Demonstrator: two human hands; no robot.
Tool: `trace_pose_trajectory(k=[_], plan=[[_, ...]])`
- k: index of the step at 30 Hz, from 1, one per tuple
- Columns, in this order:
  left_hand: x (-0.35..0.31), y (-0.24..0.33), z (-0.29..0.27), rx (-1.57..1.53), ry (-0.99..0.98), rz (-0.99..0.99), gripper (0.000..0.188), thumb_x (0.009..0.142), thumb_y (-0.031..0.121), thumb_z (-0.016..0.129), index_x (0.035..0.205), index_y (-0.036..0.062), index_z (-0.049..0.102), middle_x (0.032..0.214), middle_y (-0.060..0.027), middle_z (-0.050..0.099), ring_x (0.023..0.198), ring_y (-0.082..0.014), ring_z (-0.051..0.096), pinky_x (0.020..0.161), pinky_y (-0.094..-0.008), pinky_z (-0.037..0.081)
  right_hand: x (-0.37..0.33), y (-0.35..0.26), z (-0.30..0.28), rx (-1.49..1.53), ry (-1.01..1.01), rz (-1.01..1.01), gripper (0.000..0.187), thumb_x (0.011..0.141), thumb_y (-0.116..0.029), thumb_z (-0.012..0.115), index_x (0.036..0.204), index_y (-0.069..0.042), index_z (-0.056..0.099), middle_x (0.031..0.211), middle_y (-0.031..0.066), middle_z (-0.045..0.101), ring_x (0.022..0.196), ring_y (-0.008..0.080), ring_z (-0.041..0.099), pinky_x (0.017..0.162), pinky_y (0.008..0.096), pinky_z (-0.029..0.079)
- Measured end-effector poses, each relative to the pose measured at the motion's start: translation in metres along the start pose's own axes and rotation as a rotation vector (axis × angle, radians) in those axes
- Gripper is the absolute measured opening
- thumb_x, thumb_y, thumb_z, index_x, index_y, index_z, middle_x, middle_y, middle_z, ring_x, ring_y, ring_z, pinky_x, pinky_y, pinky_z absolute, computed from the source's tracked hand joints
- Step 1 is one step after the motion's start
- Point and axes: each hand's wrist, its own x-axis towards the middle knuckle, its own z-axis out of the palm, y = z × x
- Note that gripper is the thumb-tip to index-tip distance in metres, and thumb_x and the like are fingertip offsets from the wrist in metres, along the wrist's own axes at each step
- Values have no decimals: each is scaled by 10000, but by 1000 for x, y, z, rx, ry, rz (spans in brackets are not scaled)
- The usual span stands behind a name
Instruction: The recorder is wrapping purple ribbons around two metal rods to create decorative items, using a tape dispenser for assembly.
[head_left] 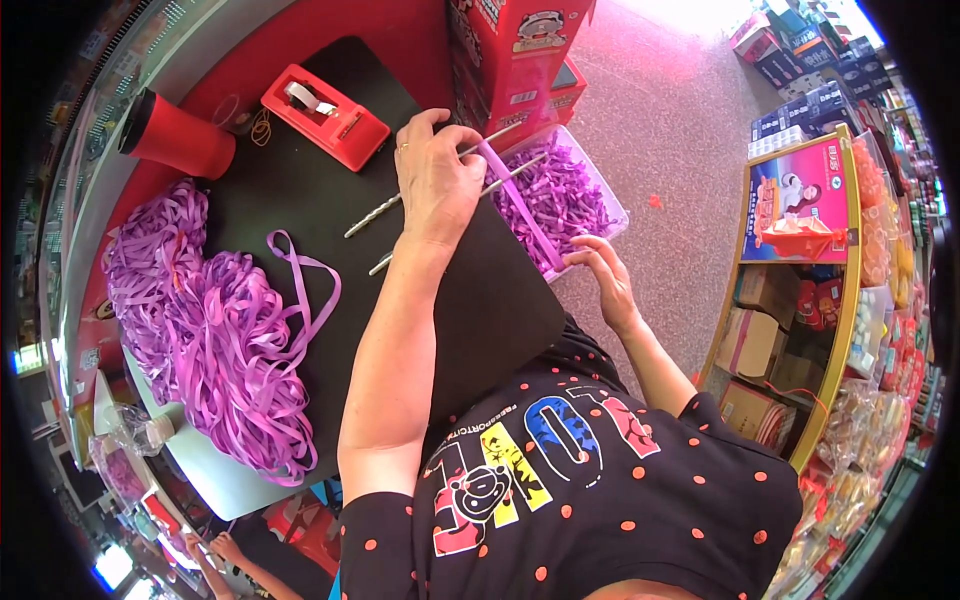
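My left hand (438,180) grips two metal rods (372,217) over the tabletop (480,320), far right; my right hand (608,280) seems to pinch the purple strip (518,196) crossing them. Slackened, it could slip among the clippings (575,195).

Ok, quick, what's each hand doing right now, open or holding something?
Left hand: closed, seemingly on a thin rod.
Right hand: closed, pinching the purple ribbon strip.

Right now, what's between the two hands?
Head view: a purple ribbon strip runs between left hand and right hand, crossing two thin rods over a tub of purple pieces.
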Motion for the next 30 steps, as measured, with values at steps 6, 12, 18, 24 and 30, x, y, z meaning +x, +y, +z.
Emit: trace_pose_trajectory(k=[6, 12, 18, 24, 30], plan=[[0, 0, 2, -7, 7, 15, 186, 669, 39, 670, 845, 73, 717, 1175, -120, 555, 1138, -308, 486, 954, -394, 402, -19, -47, -6, -277, -29, -203, 340, 956, -206, 383, 1161, 15, 541, 974, 89, 651, 1024, 183, 531, 969, 340, 360], [0, -4, 4, 1, 12, 30, 171, 666, 42, 679, 827, 79, 721, 1162, -112, 563, 1120, -303, 500, 946, -402, 406, -22, -79, -1, -431, -6, -322, 377, 914, -268, 411, 1098, 14, 579, 962, 104, 653, 995, 188, 471, 956, 353, 333], [-1, -6, 3, 7, 21, 24, 167, 658, 38, 682, 815, 78, 719, 1154, -112, 564, 1115, -304, 502, 942, -404, 409, 7, -106, 0, -149, -26, -538, 442, 972, -325, 325, 1117, 31, 542, 997, 135, 650, 964, 230, 539, 929, 382, 380], [0, -5, 6, 20, 51, 22, 135, 654, 45, 680, 786, 40, 709, 1161, -140, 565, 1114, -315, 506, 944, -400, 414, 119, -151, 24, 264, -262, -585, 496, 1008, -359, 291, 1287, 31, 421, 1080, 191, 637, 1046, 235, 587, 941, 381, 404], [0, -1, 2, 4, 24, 7, 134, 664, 73, 668, 778, 26, 720, 1180, -155, 560, 1128, -325, 499, 960, -404, 404, 220, -118, 44, 190, -473, -360, 605, 1004, -468, 272, 1378, 0, 360, 1146, 180, 633, 1113, 201, 550, 1014, 337, 333]])
